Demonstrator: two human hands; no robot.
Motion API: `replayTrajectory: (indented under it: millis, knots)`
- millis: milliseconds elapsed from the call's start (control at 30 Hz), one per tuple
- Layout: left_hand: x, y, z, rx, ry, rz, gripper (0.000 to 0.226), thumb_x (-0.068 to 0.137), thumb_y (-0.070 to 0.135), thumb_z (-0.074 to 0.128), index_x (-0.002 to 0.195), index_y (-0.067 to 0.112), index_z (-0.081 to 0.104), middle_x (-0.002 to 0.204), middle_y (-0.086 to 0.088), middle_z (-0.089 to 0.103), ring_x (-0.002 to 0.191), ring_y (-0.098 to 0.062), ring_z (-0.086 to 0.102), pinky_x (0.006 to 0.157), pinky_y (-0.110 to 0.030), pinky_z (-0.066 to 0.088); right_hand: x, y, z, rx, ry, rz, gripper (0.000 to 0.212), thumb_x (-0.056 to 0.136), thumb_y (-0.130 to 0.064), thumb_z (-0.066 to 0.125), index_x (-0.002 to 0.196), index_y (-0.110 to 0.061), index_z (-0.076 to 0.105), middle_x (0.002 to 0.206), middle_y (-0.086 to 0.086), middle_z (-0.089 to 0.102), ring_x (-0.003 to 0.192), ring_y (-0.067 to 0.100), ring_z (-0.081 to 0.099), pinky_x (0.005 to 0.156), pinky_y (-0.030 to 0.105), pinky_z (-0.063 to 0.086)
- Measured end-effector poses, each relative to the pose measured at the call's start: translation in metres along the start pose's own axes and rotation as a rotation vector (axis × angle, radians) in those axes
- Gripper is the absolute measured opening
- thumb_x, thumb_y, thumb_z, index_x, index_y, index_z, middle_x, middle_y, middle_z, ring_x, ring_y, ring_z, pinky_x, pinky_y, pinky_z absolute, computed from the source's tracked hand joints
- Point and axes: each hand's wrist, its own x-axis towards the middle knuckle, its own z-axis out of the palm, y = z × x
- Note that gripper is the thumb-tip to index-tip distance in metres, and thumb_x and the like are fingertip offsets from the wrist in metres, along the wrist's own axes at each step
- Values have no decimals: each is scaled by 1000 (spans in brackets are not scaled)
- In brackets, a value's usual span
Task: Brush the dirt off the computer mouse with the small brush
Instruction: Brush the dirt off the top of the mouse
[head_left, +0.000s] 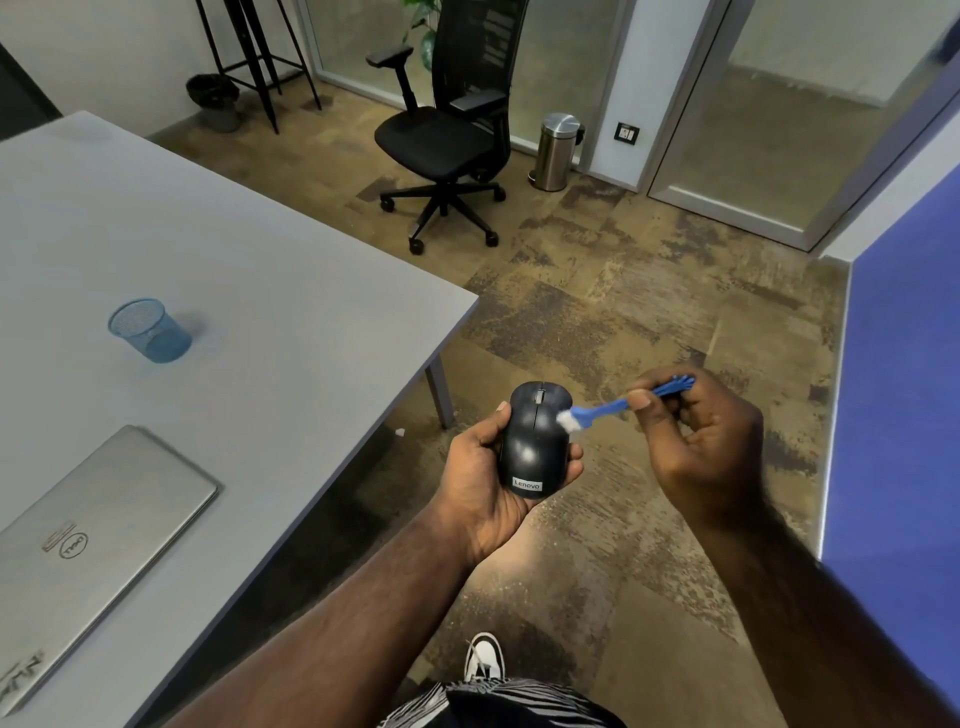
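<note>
My left hand (480, 478) cups a black computer mouse (534, 441) from below and holds it in the air over the floor, just off the table's right edge. The mouse has a pale smudge on its back. My right hand (701, 441) pinches a small blue brush (613, 408) by its handle. The white bristles touch the right side of the mouse near the buttons.
A grey table (234, 270) fills the left, with a shut silver laptop (88, 545) and a blue mesh cup (148, 330) on it. A black office chair (452, 130) and a steel bin (556, 150) stand farther off. A blue panel (904, 389) is at the right.
</note>
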Motion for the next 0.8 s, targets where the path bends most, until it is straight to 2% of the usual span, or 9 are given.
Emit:
replayTrajectory:
  millis: [100,200,267,333,400,533,700,800]
  knots:
    - [-1,-1,2,58,-10,-6,57,97,39,38,130,-5,55,119,-25,61,89,-37,62,75,-42,58,9,-1,3,-52,75,40,8,94,-25,62,97,-31,65,72,-15,61,55,11,56,47,27,44]
    - [-1,1,5,82,3,-1,55,98,38,37,126,-5,57,113,-24,63,86,-37,63,73,-41,58,7,-5,8,-11,3,23,7,92,-27,61,95,-27,67,77,-10,67,62,11,62,52,29,50]
    - [-2,1,5,89,18,4,54,99,37,37,123,-6,59,110,-24,65,83,-37,64,71,-40,58,8,-5,9,-41,-31,26,11,91,-29,60,94,-22,69,74,-4,67,60,16,62,51,34,50]
    - [-3,0,3,104,20,11,53,99,36,37,122,-5,60,110,-24,64,83,-36,63,71,-40,57,14,-2,9,-126,-8,59,12,91,-29,61,92,-20,69,63,-4,59,50,15,53,43,31,42]
    - [-4,0,3,104,13,12,53,99,36,37,122,-5,61,112,-25,63,84,-36,62,71,-40,57,19,-1,8,-170,22,85,9,92,-27,61,92,-21,68,58,-6,52,45,13,44,42,27,35]
    - [-4,1,5,97,17,17,52,98,36,38,119,-5,62,109,-25,65,82,-36,63,70,-40,57,15,-7,9,-93,-64,43,8,91,-31,59,91,-27,65,61,-1,59,50,17,54,43,32,42]
    - [-5,-1,3,90,23,20,53,98,37,38,122,-4,61,111,-24,64,81,-36,63,70,-39,57,21,-1,6,-192,-1,105,7,92,-27,61,91,-24,68,52,-12,45,47,9,45,42,22,31]
    - [-3,-1,2,82,27,24,54,97,38,39,124,-5,59,108,-25,65,82,-37,63,71,-40,57,17,-3,5,-100,-57,71,7,91,-32,60,91,-28,66,55,-5,54,46,14,49,40,30,38]
